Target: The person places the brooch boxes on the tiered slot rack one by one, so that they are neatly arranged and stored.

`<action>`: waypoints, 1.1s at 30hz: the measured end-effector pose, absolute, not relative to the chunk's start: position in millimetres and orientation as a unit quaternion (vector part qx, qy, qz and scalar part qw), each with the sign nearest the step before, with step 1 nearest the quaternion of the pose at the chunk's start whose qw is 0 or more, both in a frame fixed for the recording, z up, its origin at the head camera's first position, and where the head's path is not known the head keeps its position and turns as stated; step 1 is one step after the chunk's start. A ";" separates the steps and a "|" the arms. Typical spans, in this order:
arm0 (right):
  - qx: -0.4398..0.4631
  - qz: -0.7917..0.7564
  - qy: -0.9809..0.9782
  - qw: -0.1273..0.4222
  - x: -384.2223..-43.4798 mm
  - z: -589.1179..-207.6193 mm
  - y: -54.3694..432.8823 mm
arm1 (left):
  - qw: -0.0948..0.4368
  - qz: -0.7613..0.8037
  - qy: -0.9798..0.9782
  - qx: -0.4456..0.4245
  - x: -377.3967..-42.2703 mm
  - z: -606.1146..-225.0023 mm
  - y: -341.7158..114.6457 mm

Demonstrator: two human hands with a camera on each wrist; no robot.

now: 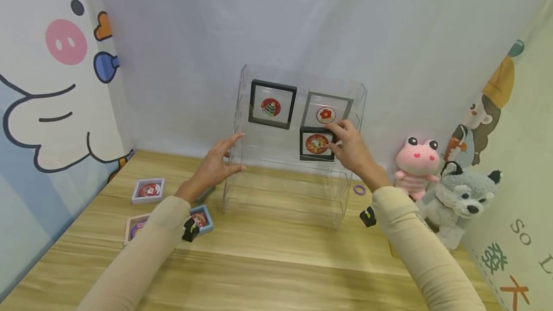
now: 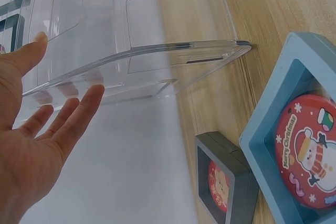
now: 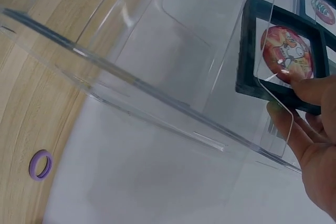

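Observation:
A clear acrylic tiered rack stands on the wooden table. My right hand pinches a black square display frame holding a red round badge, at the rack's middle tier on the right. Fingers straight and spread, my left hand is at the rack's left side edge; whether it touches is hard to tell. On the upper tier a black frame with a tree badge leans at left. A grey frame with a red flower badge stands at right, partly behind my right hand.
Left on the table lie a lilac frame, a peach frame, a blue frame and a dark grey frame. Right of the rack are a purple ring, a pink plush toy and a grey plush dog.

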State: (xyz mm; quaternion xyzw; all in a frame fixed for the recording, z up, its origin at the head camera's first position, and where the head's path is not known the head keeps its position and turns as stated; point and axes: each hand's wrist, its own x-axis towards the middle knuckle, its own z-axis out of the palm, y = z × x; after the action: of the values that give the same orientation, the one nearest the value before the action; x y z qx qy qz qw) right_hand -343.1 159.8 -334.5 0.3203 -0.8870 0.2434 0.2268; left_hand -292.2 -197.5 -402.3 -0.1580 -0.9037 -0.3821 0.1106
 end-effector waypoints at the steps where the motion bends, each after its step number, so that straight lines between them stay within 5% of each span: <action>1: 0.318 0.245 -0.887 0.228 -342.6 -334.9 160.4 | 0.111 -0.382 -0.904 -0.159 -292.0 -402.2 -197.4; 33: 0.272 0.282 -0.886 0.247 -319.5 -320.1 190.6 | 0.119 -0.376 -0.905 -0.161 -292.8 -403.2 -196.4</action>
State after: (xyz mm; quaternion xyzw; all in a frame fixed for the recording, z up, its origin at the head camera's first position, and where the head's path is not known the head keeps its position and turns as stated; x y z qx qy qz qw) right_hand -319.5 190.6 -320.1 0.2721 -0.8861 0.2825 0.2469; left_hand -292.8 -196.4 -403.2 -0.1611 -0.9046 -0.3763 0.1186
